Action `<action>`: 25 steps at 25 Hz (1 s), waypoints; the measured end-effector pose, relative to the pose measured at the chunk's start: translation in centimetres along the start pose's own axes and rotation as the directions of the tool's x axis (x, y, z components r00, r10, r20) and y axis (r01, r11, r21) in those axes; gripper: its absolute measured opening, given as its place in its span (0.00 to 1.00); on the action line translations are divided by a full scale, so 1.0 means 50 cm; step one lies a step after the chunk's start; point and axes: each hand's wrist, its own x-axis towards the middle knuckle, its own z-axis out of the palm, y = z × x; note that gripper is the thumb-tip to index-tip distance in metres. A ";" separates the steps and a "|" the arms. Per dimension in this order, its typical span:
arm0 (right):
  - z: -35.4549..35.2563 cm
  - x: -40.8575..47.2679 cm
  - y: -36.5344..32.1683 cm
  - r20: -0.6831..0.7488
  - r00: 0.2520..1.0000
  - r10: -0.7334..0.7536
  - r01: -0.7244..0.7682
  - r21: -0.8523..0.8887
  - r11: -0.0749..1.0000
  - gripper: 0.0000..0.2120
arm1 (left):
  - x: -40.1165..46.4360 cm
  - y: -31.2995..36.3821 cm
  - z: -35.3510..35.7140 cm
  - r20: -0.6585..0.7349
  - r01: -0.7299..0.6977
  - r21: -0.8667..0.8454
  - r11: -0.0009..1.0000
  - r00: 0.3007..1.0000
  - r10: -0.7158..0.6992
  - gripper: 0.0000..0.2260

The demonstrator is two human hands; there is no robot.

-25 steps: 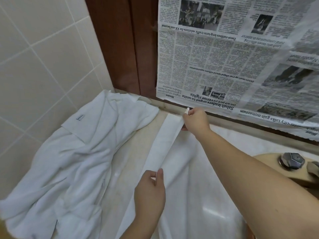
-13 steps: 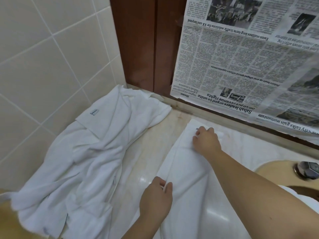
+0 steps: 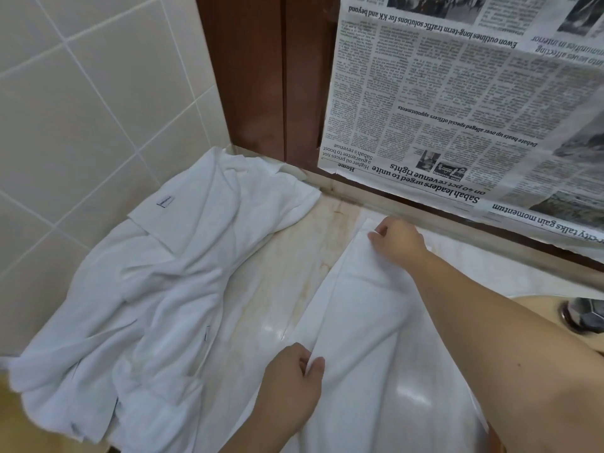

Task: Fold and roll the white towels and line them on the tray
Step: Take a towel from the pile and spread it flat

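A white towel (image 3: 366, 308) lies spread on the marble counter (image 3: 281, 289), its left edge folded over toward the middle. My right hand (image 3: 397, 241) rests on the far corner of the fold, fingers pinching the cloth near the wall. My left hand (image 3: 292, 384) pinches the near part of the same folded edge. To the left, several crumpled white towels (image 3: 157, 299) lie in a heap against the tiled wall. No tray is in view.
A newspaper (image 3: 457, 103) hangs over the wooden frame (image 3: 258, 76) behind the counter. A chrome tap (image 3: 585, 313) stands at the right edge. White tiles (image 3: 81, 109) close off the left side.
Both hands have brought the lifted towel edge down and laid it flat as a fold. The view has shifted, so the heap sits more to the right in the frame.
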 end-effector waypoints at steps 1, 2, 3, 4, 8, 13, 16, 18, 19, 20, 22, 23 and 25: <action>0.001 0.002 0.004 -0.004 1.000 0.004 -0.004 0.010 1.000 0.08 | -0.002 -0.002 0.000 -0.003 -0.009 -0.017 1.000 1.000 0.009 0.11; 0.001 0.004 0.006 -0.008 1.000 0.017 -0.017 0.027 0.999 0.08 | -0.003 -0.004 0.000 -0.014 -0.014 -0.045 0.999 1.000 0.014 0.11; 0.001 0.007 0.008 -0.011 0.999 0.036 -0.036 0.052 0.998 0.08 | -0.005 -0.003 0.000 -0.030 -0.014 -0.073 0.997 0.999 0.012 0.10; 0.002 0.009 0.009 -0.012 0.998 0.058 -0.057 0.072 0.996 0.08 | -0.005 -0.002 0.001 -0.051 -0.008 -0.093 0.996 0.999 0.003 0.10; 0.003 0.024 0.001 -0.015 0.993 0.116 -0.114 0.071 0.991 0.08 | 0.003 0.006 0.005 -0.156 0.064 -0.136 0.989 0.984 -0.085 0.10; 0.008 0.039 -0.011 -0.012 0.988 0.151 -0.151 0.003 0.989 0.08 | 0.026 0.015 0.002 -0.191 0.142 -0.183 0.973 0.966 -0.177 0.10; 0.016 0.044 -0.014 -0.024 0.987 0.162 -0.162 -0.034 0.986 0.09 | 0.032 0.017 -0.001 -0.204 0.171 -0.194 0.966 0.956 -0.210 0.11; 0.022 0.046 -0.017 -0.045 0.984 0.170 -0.172 -0.045 0.984 0.09 | 0.034 0.019 -0.003 -0.213 0.186 -0.208 0.960 0.949 -0.230 0.12; 0.025 0.046 -0.018 -0.059 0.984 0.169 -0.172 -0.048 0.984 0.09 | 0.035 0.020 -0.003 -0.218 0.190 -0.214 0.958 0.947 -0.236 0.12; 0.028 0.046 -0.018 -0.072 0.984 0.164 -0.168 -0.051 0.984 0.09 | 0.036 0.021 -0.002 -0.222 0.193 -0.223 0.956 0.944 -0.242 0.12; 0.031 0.045 -0.018 -0.089 0.984 0.155 -0.161 -0.057 0.985 0.08 | 0.038 0.023 -0.002 -0.229 0.198 -0.231 0.953 0.940 -0.251 0.13; 0.033 0.045 -0.019 -0.097 0.984 0.153 -0.159 -0.062 0.985 0.08 | 0.039 0.023 -0.002 -0.234 0.200 -0.228 0.953 0.939 -0.253 0.13; 0.039 0.043 -0.022 -0.126 0.982 0.141 -0.153 -0.087 0.984 0.08 | 0.039 0.022 -0.001 -0.243 0.202 -0.224 0.953 0.936 -0.255 0.13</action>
